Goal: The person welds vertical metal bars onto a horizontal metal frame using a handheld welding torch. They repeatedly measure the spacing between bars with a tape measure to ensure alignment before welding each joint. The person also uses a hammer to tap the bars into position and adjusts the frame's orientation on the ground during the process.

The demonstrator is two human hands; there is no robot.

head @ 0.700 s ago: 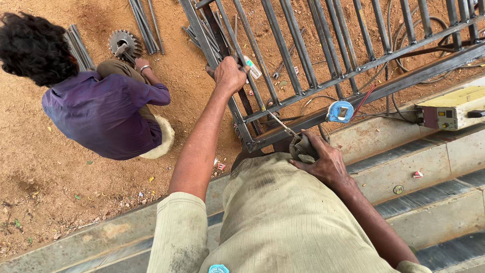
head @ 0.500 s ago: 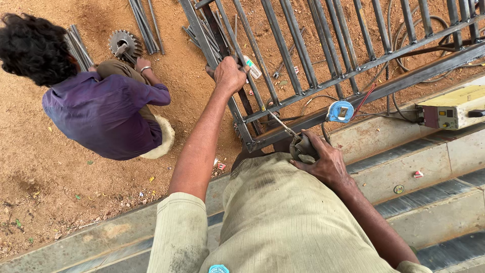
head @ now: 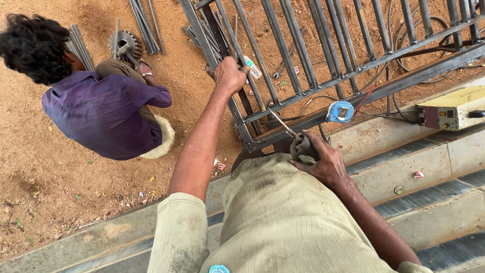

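A: Grey steel grille [head: 313,55], laid flat over red dirt; bars running away toward top of view; heavy frame rail across its near edge. Left hand [head: 228,76]?

B: Clenched round a bar at the grille's near-left corner; knuckles up, arm straight out from a pale olive sleeve; small white tube w/ coloured label [head: 252,67] just beside the fingers, lying on the bars.

A: Right hand [head: 323,161]?

B: Closed on a dark welding holder [head: 303,146]; thin rod [head: 283,125] sticking out up-left, tip touching or v. near the frame rail where the corner post meets it; can't tell which.

A: Near that?

B: Blue round tape measure [head: 340,111] resting on the rail, just right of the rod; red cable running from it toward upper right; yellow-topped welding box [head: 452,107] on the concrete step at far right, black cables looping behind through the bars.

A: Other person?

B: Crouched at left on the dirt, purple shirt [head: 103,114], back to camera; well apart from the grille corner; toothed gear [head: 126,45] on the ground just past that person's hand; loose steel strips [head: 144,23] beyond.

A: On the steps?

B: Small red-white scrap [head: 418,175] and a round cap [head: 399,189], right of the right forearm.
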